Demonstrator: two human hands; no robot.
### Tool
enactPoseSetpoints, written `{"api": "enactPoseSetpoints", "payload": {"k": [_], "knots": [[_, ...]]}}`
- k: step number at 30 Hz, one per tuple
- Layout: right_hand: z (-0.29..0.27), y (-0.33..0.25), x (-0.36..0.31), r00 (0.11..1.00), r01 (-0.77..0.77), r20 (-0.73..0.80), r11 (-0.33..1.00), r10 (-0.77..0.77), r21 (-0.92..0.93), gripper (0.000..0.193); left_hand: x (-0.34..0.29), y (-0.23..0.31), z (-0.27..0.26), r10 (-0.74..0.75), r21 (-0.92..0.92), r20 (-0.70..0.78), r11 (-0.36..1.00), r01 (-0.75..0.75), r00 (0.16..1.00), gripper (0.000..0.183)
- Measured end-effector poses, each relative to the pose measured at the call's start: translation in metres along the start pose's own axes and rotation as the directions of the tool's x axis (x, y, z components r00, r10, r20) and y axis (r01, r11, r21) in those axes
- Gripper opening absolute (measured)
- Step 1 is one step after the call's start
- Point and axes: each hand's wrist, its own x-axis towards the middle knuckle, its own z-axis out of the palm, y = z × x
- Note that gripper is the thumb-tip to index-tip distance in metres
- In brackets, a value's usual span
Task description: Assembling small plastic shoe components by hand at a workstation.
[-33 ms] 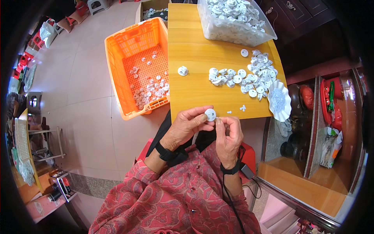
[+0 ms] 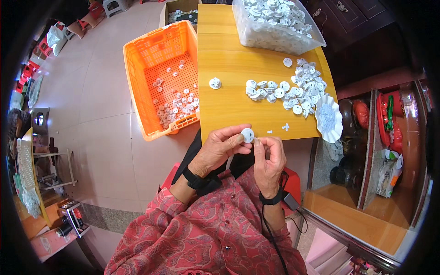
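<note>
My left hand (image 2: 220, 147) pinches a round white plastic piece (image 2: 247, 134) with dark slots between thumb and fingers, in front of the table's near edge. At its right side, my right hand (image 2: 269, 160) has thumb and forefinger pressed together; whatever they hold is too small to make out. Just beyond, two small white plastic bits (image 2: 286, 127) lie near the table edge. A heap of similar round white pieces (image 2: 302, 87) spreads over the right of the table. Beside the heap, a white scalloped dish (image 2: 336, 133) holds many tiny clear parts. One white piece (image 2: 215, 83) sits alone at the left.
The yellow wooden table (image 2: 220, 36) carries a translucent bin (image 2: 279, 43) full of white pieces at its far end. Left of it stands an orange crate (image 2: 137, 98) with scattered pieces inside. An open cabinet (image 2: 339, 197) is at the right. A cable (image 2: 272, 236) hangs from my right wrist.
</note>
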Motion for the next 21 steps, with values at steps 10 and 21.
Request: {"api": "enactPoseSetpoints", "payload": {"k": [10,21], "knots": [[0.0022,-0.0038,0.0023,0.999,0.014,0.032,0.999,-0.015,0.031,0.006,-0.0008,-0.0010,-0.0009,-0.039,0.012,0.020,0.999,0.039,0.999,0.038],[0.0005,0.0013,-0.0007,0.997,0.046,0.061,0.999,-0.045,-0.028,0.009,-0.0019,0.0023,0.0023,-0.030,0.027,0.030,0.999,0.029,0.999,0.034]]}}
